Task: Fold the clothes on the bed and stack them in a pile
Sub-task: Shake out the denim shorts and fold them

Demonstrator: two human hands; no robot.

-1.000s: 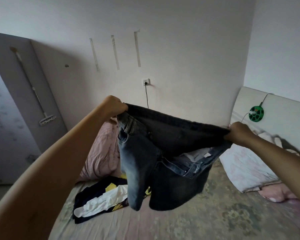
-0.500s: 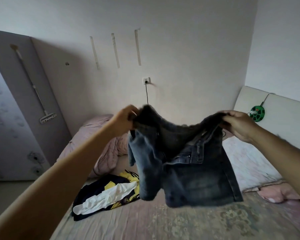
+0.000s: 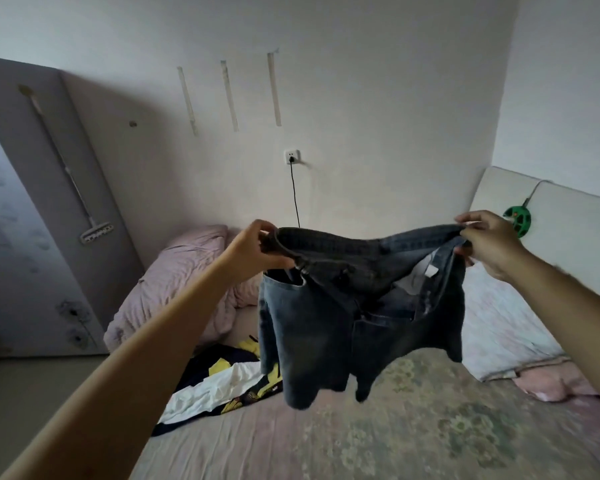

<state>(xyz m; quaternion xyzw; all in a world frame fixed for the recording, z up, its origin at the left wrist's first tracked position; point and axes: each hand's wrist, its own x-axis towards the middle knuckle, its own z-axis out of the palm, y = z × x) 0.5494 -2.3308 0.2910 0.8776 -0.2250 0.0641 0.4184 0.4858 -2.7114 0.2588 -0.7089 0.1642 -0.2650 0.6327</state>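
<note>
Mid-frame, faded denim jeans (image 3: 354,306) hang bunched above the bed (image 3: 378,438). The left hand (image 3: 253,251) and right hand (image 3: 489,244) each pinch the thick waistband. Crumpled black, yellow and white clothes (image 3: 222,379) lie lower left.

Home bedroom; bed (image 3: 361,445) with pillows (image 3: 499,323); wardrobe (image 3: 32,202); wall socket (image 3: 292,156).

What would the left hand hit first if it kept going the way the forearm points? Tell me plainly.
The left hand grips the waistband of the jeans and points up and away over the bed. Past the denim it holds, the line looks free until the far wall, near the black cord. Depth is hard to judge.
</note>
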